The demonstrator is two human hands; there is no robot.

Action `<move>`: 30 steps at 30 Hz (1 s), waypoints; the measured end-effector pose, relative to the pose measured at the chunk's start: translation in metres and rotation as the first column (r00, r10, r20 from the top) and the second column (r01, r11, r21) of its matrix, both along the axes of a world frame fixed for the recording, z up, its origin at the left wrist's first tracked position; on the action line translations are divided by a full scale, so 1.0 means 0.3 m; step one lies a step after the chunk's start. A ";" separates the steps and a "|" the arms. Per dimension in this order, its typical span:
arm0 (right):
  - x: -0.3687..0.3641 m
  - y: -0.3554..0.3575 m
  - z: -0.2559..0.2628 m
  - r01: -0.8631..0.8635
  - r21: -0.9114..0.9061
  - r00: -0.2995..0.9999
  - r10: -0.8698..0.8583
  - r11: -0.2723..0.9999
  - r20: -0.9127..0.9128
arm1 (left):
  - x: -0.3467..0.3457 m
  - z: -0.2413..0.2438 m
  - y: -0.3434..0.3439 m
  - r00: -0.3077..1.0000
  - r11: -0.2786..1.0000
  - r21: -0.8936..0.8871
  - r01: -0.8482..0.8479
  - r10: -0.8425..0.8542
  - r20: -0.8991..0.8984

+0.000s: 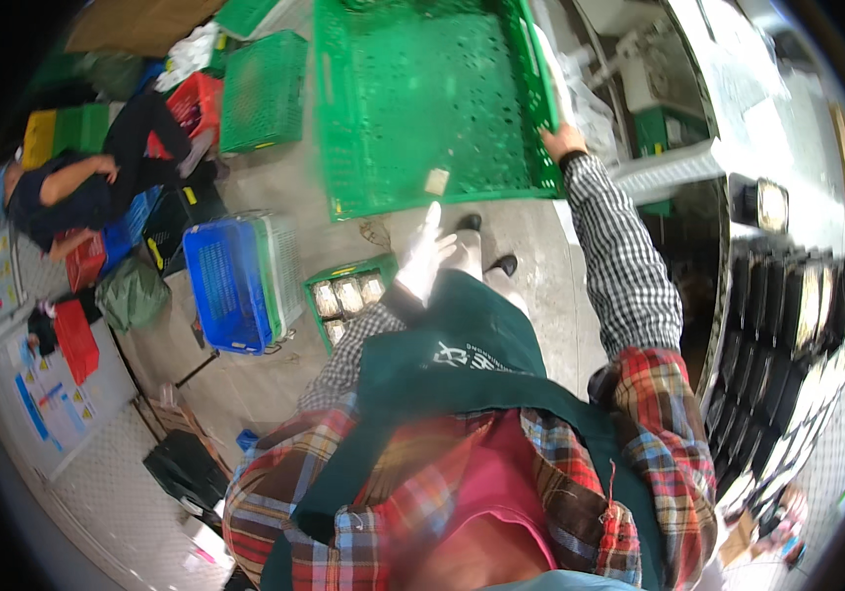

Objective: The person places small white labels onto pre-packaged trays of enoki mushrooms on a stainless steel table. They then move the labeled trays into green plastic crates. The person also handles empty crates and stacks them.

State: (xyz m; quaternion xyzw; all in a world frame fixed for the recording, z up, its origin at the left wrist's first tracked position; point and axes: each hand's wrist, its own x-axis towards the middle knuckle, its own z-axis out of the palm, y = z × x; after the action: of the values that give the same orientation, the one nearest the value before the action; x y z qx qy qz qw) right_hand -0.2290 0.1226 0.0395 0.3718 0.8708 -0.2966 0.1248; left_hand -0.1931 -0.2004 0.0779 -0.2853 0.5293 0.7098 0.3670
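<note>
A large green plastic crate (pixel 437 96) stands in front of me, with only its perforated floor and walls showing inside. My right hand (pixel 564 142), bare below a checked sleeve, grips the crate's right rim near the front corner. My left hand (pixel 426 255) wears a white glove and hangs just short of the crate's near side. Its fingers are spread and blurred, and nothing shows in them. A small pale piece (pixel 436 182) lies at the crate's near edge, beyond the left fingertips; whether it is loose or stuck on, I cannot tell.
Below my left hand, a small green crate (pixel 390 264) holds several packed trays. Stacked baskets, a blue one (pixel 224 287) in front, stand left. A seated person (pixel 71 192) is among crates at far left. Black trays (pixel 769 310) fill the right-hand table (pixel 755 159).
</note>
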 end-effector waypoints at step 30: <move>-0.081 -0.537 0.120 -0.756 0.461 0.454 0.880 0.465 -0.143 | -0.681 0.139 -0.063 0.957 0.975 -0.156 -0.155 0.109 -0.269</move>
State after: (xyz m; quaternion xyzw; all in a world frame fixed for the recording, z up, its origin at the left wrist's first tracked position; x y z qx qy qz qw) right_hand -0.2534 -0.0383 0.0754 -0.1488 0.9825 -0.1087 0.0268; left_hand -0.3975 -0.2193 0.1196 -0.2563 0.6129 0.7145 0.2195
